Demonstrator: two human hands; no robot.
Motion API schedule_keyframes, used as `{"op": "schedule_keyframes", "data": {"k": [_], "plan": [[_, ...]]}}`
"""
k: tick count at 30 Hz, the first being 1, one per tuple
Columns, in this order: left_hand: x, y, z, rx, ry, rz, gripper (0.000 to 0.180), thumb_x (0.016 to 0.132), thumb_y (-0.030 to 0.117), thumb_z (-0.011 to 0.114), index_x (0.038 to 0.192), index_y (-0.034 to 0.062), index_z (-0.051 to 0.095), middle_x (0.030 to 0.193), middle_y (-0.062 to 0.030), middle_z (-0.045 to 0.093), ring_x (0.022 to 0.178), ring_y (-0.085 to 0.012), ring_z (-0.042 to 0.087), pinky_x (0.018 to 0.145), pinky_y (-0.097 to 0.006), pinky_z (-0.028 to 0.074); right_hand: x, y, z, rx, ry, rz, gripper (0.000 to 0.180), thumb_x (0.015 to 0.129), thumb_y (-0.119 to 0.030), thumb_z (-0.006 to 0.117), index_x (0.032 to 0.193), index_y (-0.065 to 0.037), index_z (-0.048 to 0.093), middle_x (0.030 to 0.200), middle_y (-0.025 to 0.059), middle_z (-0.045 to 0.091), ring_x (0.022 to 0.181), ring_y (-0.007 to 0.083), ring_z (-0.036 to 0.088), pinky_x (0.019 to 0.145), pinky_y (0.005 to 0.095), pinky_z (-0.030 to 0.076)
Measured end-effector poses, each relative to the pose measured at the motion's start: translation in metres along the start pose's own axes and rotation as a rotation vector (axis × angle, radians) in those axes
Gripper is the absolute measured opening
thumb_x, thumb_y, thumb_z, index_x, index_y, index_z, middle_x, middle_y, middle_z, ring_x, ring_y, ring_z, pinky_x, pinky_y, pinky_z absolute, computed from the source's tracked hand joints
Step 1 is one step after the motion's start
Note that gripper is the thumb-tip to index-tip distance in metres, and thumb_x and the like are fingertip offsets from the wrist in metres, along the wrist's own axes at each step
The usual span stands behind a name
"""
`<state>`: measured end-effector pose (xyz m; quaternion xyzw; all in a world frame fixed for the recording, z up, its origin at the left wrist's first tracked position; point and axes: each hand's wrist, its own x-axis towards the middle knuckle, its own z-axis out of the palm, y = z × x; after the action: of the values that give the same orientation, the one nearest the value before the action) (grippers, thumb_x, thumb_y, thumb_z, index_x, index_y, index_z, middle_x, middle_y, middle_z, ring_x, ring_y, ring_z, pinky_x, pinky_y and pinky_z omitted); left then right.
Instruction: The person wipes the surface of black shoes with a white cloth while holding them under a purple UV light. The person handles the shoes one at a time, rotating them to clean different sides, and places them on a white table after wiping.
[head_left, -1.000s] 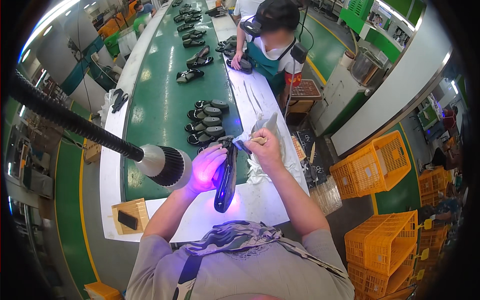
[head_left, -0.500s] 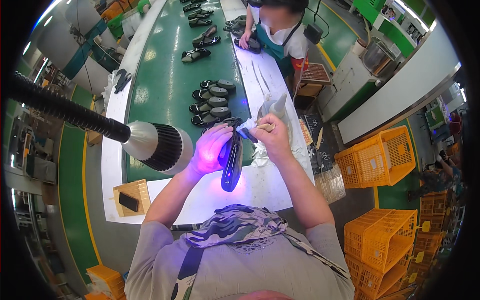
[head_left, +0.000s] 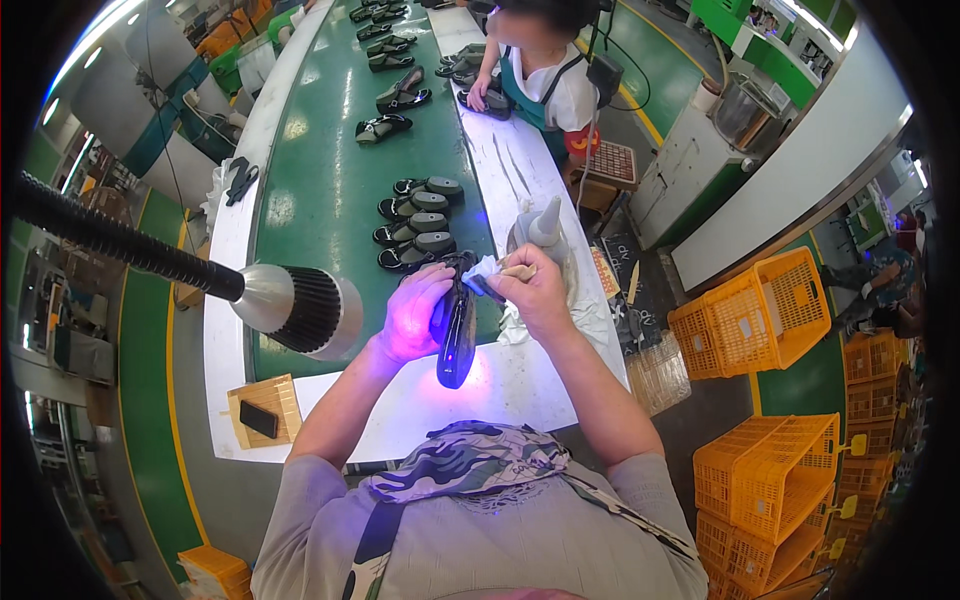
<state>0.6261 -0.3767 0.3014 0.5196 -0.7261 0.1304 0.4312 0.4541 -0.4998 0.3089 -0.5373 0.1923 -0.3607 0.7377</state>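
Note:
My left hand [head_left: 415,310] grips a black shoe sole [head_left: 457,335] held upright over the white table edge, lit violet by a lamp. My right hand [head_left: 535,290] holds a small brush with a white cloth [head_left: 487,272] pressed against the top of the sole. A squeeze bottle with a pointed nozzle [head_left: 546,225] stands just beyond my right hand.
A green conveyor belt [head_left: 320,190] carries several black soles [head_left: 415,230]. A ribbed lamp on a black hose [head_left: 290,305] hangs at the left. A phone in a wooden tray [head_left: 262,415] lies near. Another person [head_left: 540,75] works farther along. Orange crates [head_left: 750,320] stand at the right.
The view has shifted a little. My hands stay on the sole, and the right hand keeps working the cloth at its top end.

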Motion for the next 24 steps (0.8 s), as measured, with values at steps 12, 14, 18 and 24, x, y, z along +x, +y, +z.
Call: {"op": "schedule_keyframes", "data": {"k": [12,14,18,24], "plan": [[-0.004,0.01,0.005,0.08,-0.02,-0.033,0.051,0.064,0.007,0.079,0.108,-0.0003,0.054,0.11,-0.0215,0.064,0.103,-0.0401,0.063,0.091,-0.048,0.051,0.001,-0.006,-0.008,0.005,-0.068,0.032,0.021,0.081,0.0,0.068,0.086,-0.005,0.048,0.07,0.0,0.059,0.064,0.0031,0.052,0.056,0.0197,0.042],[0.007,0.021,0.004,0.106,0.0,-0.034,0.044,0.066,0.004,0.076,0.105,-0.0004,0.055,0.106,-0.0215,0.065,0.098,-0.0402,0.065,0.087,-0.047,0.053,0.0,-0.007,-0.011,0.01,-0.071,0.037,0.021,0.081,0.0,0.068,0.086,-0.005,0.048,0.07,-0.0001,0.059,0.064,0.0031,0.052,0.056,0.0198,0.042],[0.01,0.032,0.008,0.142,0.015,-0.03,0.047,0.066,0.005,0.076,0.107,-0.0011,0.054,0.107,-0.0223,0.065,0.098,-0.0408,0.065,0.087,-0.048,0.053,0.002,-0.009,-0.019,0.039,-0.104,0.036,0.021,0.081,-0.001,0.069,0.086,-0.005,0.049,0.071,-0.0012,0.058,0.064,0.003,0.052,0.056,0.0199,0.043],[0.01,0.039,0.018,0.19,0.043,-0.008,0.058,0.063,0.011,0.081,0.113,-0.002,0.053,0.112,-0.0221,0.063,0.103,-0.0403,0.063,0.09,-0.046,0.052,0.003,-0.021,-0.03,-0.042,-0.128,0.013,0.018,0.081,-0.005,0.071,0.086,-0.006,0.053,0.074,-0.0012,0.058,0.066,0.0048,0.055,0.057,0.0213,0.046]]}}
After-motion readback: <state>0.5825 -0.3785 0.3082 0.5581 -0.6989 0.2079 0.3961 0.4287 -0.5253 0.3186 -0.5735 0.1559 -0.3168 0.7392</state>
